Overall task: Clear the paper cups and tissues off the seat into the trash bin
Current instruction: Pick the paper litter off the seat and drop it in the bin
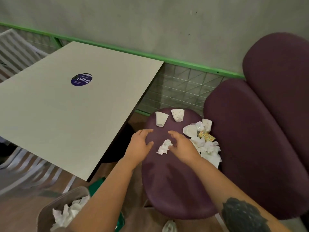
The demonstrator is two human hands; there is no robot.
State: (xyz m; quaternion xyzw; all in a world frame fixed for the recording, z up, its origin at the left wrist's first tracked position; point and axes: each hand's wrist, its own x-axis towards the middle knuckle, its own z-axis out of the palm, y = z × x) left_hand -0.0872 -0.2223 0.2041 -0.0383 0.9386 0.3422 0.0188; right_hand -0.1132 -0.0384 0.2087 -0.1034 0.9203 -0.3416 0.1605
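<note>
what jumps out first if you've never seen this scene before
Two bare hands, the left hand and right hand, hover open over a crumpled tissue in the middle of the purple seat. A heap of tissues sits at the seat's right edge, with two paper cups lying at its far end. A trash bin already holding tissues stands at lower left.

purple seat [167, 181], white cups [160, 119], white tissues [207, 148]
</note>
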